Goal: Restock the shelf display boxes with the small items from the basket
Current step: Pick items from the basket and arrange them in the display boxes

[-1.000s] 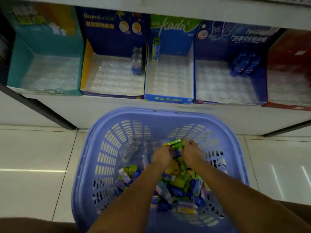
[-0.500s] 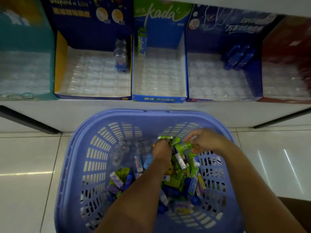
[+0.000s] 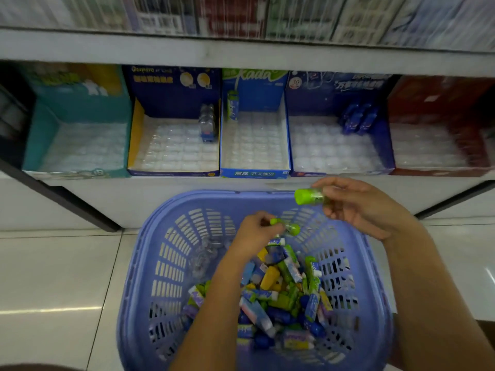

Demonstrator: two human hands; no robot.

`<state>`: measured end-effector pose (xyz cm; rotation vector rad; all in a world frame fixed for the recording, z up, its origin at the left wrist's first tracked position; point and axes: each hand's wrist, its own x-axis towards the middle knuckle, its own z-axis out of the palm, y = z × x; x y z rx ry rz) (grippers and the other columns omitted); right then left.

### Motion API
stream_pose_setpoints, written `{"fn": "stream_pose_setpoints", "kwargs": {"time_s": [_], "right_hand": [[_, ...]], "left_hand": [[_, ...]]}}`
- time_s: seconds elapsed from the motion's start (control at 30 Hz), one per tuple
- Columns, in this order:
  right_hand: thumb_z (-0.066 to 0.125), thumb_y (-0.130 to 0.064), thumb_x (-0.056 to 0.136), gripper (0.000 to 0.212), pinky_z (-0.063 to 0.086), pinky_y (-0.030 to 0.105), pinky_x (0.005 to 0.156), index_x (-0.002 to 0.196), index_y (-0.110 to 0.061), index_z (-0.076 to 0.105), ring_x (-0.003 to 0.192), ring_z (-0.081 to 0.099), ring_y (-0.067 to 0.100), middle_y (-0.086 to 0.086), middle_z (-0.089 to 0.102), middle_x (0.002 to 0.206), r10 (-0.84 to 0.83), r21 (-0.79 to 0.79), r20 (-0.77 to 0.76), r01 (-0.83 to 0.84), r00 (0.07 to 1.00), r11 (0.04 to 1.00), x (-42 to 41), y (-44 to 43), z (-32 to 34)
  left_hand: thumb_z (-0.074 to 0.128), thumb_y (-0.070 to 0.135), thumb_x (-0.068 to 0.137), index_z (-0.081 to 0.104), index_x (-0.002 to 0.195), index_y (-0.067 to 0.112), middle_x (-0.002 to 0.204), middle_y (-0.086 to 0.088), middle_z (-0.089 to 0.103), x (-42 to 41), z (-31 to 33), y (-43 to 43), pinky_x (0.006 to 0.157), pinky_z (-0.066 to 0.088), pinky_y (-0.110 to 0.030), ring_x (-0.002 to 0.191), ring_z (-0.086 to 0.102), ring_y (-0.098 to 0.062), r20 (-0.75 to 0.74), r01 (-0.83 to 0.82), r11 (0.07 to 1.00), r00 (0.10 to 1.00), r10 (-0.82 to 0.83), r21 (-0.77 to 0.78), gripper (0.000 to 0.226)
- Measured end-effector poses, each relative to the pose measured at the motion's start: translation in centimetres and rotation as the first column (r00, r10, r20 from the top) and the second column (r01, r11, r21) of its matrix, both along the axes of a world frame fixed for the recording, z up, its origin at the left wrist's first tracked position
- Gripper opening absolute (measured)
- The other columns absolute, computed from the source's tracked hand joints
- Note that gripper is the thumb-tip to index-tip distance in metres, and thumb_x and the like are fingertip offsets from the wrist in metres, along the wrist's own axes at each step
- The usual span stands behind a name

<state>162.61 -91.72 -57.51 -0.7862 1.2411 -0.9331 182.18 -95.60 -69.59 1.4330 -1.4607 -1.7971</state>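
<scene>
A purple slotted plastic basket [image 3: 160,263] sits on the pale tiled floor [image 3: 53,277] in front of a low white shelf [image 3: 160,194]. Its bottom holds a loose heap of small items [image 3: 281,295]: green, blue, yellow and white tubes and little packs, piled mostly toward the right and near sides.

The left hand [image 3: 254,232] is low inside the basket, above the far end of the heap. Its grip is closed by the fingertips around a small green-capped clear bottle [image 3: 288,226], which lies roughly sideways with its green end pointing right.

The right hand [image 3: 361,207] is raised above the basket's far right rim, level with the front edge of the shelf. Thumb and fingers pinch a second green-capped bottle [image 3: 309,196], held sideways with the cap pointing left; the rest of that hand is loosely curled.

On the shelf stand five open display boxes side by side, each lined with a clear moulded tray. From the left: a teal box [image 3: 40,135], a dark blue and yellow box [image 3: 134,135] with one clear bottle in its back right corner, a blue "kada" box [image 3: 254,173] with one green pack upright in its back left corner, a dark blue box [image 3: 385,145] with a few blue items at the back right, and a red box [image 3: 428,97]. Blurred packaged goods fill the shelf above.
</scene>
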Motion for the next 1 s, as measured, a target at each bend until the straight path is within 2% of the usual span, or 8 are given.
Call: {"fn": "stream_pose_setpoints", "kwargs": {"time_s": [0.1,0.2,0.33,0.4,0.53,0.67,0.83,1.0], "right_hand": [[0.058,-0.021,0.087,0.015,0.046,0.017,0.048,0.086,-0.008,0.064,0.048,0.053,0.008,0.010,0.064,0.068,-0.085,-0.089,-0.247,0.065,0.965,0.994,-0.1,-0.5,1.9],[0.060,-0.023,0.090,0.017,0.045,0.016,0.045,0.083,-0.008,0.063,0.045,0.053,0.006,0.010,0.063,0.065,-0.189,-0.200,-0.446,0.108,0.875,0.974,-0.5,-1.7,3.2],[0.066,-0.024,0.087,0.019,0.050,0.017,0.048,0.090,-0.005,0.065,0.046,0.057,0.006,0.010,0.063,0.064,-0.309,-0.350,-0.612,0.101,0.728,0.931,-1.8,-4.7,4.7],[0.067,-0.027,0.086,0.025,0.051,0.019,0.049,0.091,-0.002,0.066,0.046,0.058,0.004,0.009,0.063,0.064,-0.341,-0.400,-0.697,0.053,0.631,0.915,-2.2,-7.0,5.2],[0.062,-0.039,0.088,0.039,0.035,0.029,0.061,0.088,-0.001,0.065,0.081,0.062,0.023,0.013,0.064,0.084,-0.256,-0.308,-0.917,-0.133,0.305,0.942,-1.8,-12.4,5.5],[0.060,-0.031,0.091,0.026,0.034,0.026,0.066,0.079,-0.009,0.052,0.086,0.056,0.021,0.016,0.061,0.091,-0.177,-0.268,-0.916,-0.220,0.361,0.938,-0.8,-16.0,4.6],[0.055,-0.029,0.094,0.027,0.035,0.030,0.069,0.084,-0.004,0.057,0.096,0.059,0.032,0.023,0.064,0.100,-0.145,-0.225,-0.954,-0.309,0.262,0.924,-0.6,-17.3,3.4],[0.054,-0.029,0.094,0.033,0.041,0.033,0.076,0.098,0.004,0.061,0.098,0.059,0.031,0.020,0.064,0.104,-0.162,-0.257,-0.951,-0.377,0.264,0.890,-0.7,-17.5,3.0]], "left_hand": [[0.066,0.009,0.087,0.057,0.076,0.016,0.076,-0.002,0.063,0.2,4.2,0.0,0.086,0.055,-0.035,0.076,0.065,-0.015,-0.228,0.033,0.999,0.973,-0.033,-0.004,0.015],[0.058,0.008,0.092,0.058,0.075,0.013,0.075,-0.009,0.061,-0.5,8.1,-0.3,0.075,0.057,-0.026,0.075,0.064,-0.015,-0.368,-0.010,0.999,0.930,-0.008,-0.049,0.017],[0.055,0.025,0.095,0.065,0.084,0.025,0.081,-0.013,0.050,-1.2,11.5,-0.6,0.075,0.050,-0.038,0.077,0.051,-0.019,-0.266,-0.050,0.962,0.964,-0.025,-0.269,0.015],[0.055,0.032,0.095,0.064,0.086,0.031,0.078,-0.010,0.057,-1.5,12.3,-0.8,0.074,0.051,-0.035,0.073,0.054,-0.015,-0.182,-0.047,0.925,0.983,-0.024,-0.376,0.013],[0.052,0.034,0.096,0.066,0.095,0.017,0.081,-0.007,0.065,-2.7,12.7,-1.6,0.064,0.047,-0.030,0.073,0.059,-0.019,0.067,-0.002,0.848,0.997,0.044,-0.529,0.022],[0.052,0.032,0.097,0.065,0.092,0.005,0.073,-0.014,0.058,-3.4,12.3,-2.2,0.054,0.036,-0.025,0.061,0.048,-0.018,0.192,0.040,0.833,0.978,0.081,-0.552,0.030],[0.053,0.032,0.096,0.068,0.092,0.007,0.080,-0.017,0.064,-3.6,11.9,-2.6,0.064,0.045,-0.038,0.074,0.058,-0.030,0.146,-0.005,0.842,0.984,0.099,-0.539,0.029],[0.054,0.033,0.095,0.069,0.090,0.007,0.063,-0.005,0.052,-3.6,11.6,-2.8,0.050,0.033,-0.019,0.054,0.042,-0.011,0.103,-0.028,0.850,0.990,0.097,-0.527,0.031]]}}
